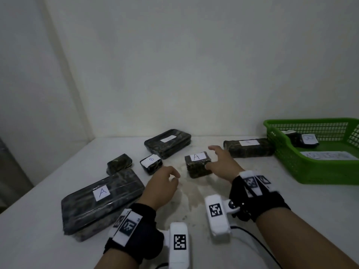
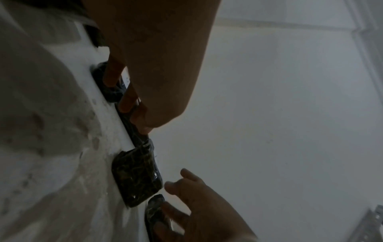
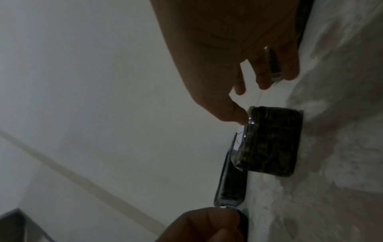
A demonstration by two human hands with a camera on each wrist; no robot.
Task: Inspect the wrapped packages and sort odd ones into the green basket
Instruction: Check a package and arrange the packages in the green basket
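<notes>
A small dark wrapped package labelled A (image 1: pixel 197 164) lies in the middle of the white table (image 1: pixel 213 249). My right hand (image 1: pixel 213 158) is at its right side with fingers spread. The thumb touches the package's near right edge, and the other fingers hover above it. My left hand (image 1: pixel 171 177) floats just left of the package with fingers loosely curled, holding nothing. The right wrist view shows a fingertip against the package (image 3: pixel 273 142). The green basket (image 1: pixel 287 166) stands at the far right with one wrapped package (image 1: pixel 303 139) and a paper sheet (image 1: pixel 328 155) inside.
A large package labelled A (image 1: pixel 103 200) lies at the near left. Behind it are a small unlabelled package (image 1: pixel 119 164) and a small one labelled B (image 1: pixel 151 164). A big package (image 1: pixel 168 142) sits at the back. A long one (image 1: pixel 248 148) lies against the basket.
</notes>
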